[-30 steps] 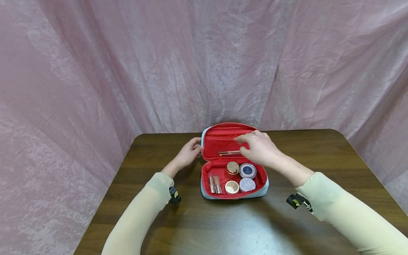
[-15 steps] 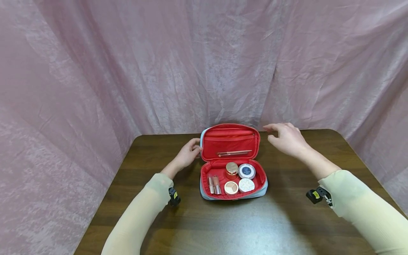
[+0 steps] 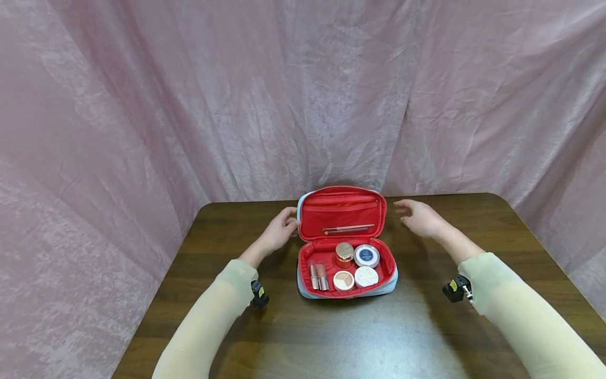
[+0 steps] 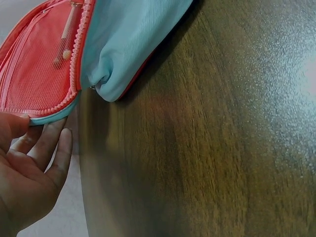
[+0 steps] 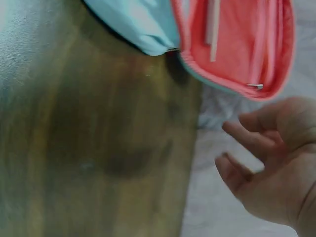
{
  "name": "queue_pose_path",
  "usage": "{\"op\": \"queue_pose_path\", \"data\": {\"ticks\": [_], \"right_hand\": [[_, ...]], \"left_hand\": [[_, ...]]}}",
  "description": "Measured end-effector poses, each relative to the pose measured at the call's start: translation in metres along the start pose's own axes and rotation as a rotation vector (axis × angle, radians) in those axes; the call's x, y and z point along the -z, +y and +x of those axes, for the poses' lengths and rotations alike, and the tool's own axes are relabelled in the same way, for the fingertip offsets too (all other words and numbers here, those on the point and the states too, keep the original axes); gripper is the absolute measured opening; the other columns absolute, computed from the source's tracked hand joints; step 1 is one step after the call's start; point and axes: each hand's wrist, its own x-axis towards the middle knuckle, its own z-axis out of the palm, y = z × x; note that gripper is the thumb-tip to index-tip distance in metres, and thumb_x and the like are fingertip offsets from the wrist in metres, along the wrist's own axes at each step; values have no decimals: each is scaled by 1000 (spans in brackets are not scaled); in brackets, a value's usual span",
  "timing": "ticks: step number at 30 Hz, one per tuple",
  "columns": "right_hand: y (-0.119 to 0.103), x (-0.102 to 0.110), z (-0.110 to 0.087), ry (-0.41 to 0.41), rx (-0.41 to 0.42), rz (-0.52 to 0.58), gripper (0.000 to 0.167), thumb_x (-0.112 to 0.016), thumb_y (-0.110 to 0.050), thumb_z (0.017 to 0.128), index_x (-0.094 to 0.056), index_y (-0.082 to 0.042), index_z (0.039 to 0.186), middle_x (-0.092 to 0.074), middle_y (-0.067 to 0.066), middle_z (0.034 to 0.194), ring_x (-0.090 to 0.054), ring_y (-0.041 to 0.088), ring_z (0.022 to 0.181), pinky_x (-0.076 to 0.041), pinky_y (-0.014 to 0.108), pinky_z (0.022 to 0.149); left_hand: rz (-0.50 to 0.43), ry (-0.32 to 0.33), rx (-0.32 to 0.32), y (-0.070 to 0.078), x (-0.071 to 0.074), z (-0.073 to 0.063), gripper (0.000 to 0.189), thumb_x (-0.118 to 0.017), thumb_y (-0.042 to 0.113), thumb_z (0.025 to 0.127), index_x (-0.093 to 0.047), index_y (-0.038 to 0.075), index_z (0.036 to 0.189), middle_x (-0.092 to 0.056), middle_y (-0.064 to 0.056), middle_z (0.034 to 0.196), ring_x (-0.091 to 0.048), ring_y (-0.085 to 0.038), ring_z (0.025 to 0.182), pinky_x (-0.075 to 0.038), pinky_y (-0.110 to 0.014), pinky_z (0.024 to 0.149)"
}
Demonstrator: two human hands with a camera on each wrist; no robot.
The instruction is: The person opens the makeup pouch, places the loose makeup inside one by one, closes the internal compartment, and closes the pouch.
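A light-blue makeup bag [image 3: 306, 288] with a red lining lies unzipped on the table, its lid [image 3: 341, 215] standing up at the back. My left hand [image 3: 280, 230] pinches the lid's left edge; in the left wrist view the thumb [image 4: 18, 124] is on the inner side and the fingers are behind. My right hand [image 3: 423, 218] is beyond the lid's right edge, apart from it, fingers loosely bent and holding nothing. Two makeup brushes [image 3: 349, 229] sit in the lid's mesh pocket. Inside the base are a gold-lidded jar [image 3: 344, 251], round compacts [image 3: 366, 256] and two lip-colour tubes [image 3: 322, 276].
The brown wooden table [image 3: 303, 337] has rounded far corners. A pink velvet curtain [image 3: 265, 105] hangs right behind its back edge and along both sides. The bag stands near that back edge.
My right hand has moved from over the lid's brushes out to the right, then come down lower beside the lid. My left hand keeps its place on the lid's edge.
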Motion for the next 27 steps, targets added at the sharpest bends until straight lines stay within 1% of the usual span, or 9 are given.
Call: {"op": "queue_pose_path", "data": {"ticks": [4,7,9,11,14,18,23,24,27], "right_hand": [[10,-18,6,-104,-3,35,51,-50,8,96,-38,17,145,-52,39,137,-50,53,128,-43,62,105],[14,-27,9,-134,-26,46,54,-50,8,96,-34,18,147,-49,39,140,-46,53,131,-40,63,107],[16,-31,11,-136,-50,59,56,-51,7,96,-32,17,148,-48,39,141,-45,53,133,-38,64,109],[17,-35,11,-129,-53,67,56,-51,8,96,-32,16,148,-47,39,141,-44,53,133,-38,64,109],[19,-41,12,-119,-40,105,56,-50,9,96,-32,17,148,-47,40,141,-44,53,134,-35,64,111],[20,-48,11,-113,-3,168,55,-49,11,96,-32,19,147,-49,41,138,-44,53,133,-33,63,112],[20,-52,10,-117,-2,213,52,-48,9,97,-34,18,146,-53,39,135,-48,52,131,-34,63,112],[19,-53,9,-116,-8,223,51,-48,8,98,-35,17,146,-55,38,135,-49,51,130,-34,63,112],[19,-54,9,-112,-8,245,49,-49,8,98,-37,17,145,-59,36,130,-52,49,126,-35,62,111]], "left_hand": [[1,6,32,1,-1,1,31,-49,2,106,-48,0,137,-70,-21,106,-68,-24,92,-52,-58,96],[1,11,39,2,-1,1,31,-49,1,106,-48,0,137,-70,-21,106,-67,-23,91,-51,-59,97],[-2,13,42,3,-2,1,31,-48,0,106,-48,0,137,-70,-21,106,-67,-22,91,-50,-60,97],[-4,13,44,3,-2,1,31,-48,0,106,-48,0,137,-69,-21,105,-67,-22,91,-50,-60,98],[-12,8,48,3,-3,1,32,-48,0,106,-47,0,137,-69,-22,106,-67,-23,92,-50,-60,98],[-10,1,50,5,-3,0,33,-47,0,106,-44,-2,139,-68,-25,108,-67,-29,95,-51,-58,98],[-6,8,46,5,-3,0,32,-45,0,106,-45,-1,138,-68,-23,106,-66,-25,92,-50,-59,98],[-8,11,41,2,-2,1,31,-46,1,107,-46,0,138,-69,-21,105,-66,-23,91,-50,-59,98],[-7,18,37,1,-3,2,31,-47,1,106,-46,0,137,-69,-20,104,-66,-21,89,-51,-58,97]]}}
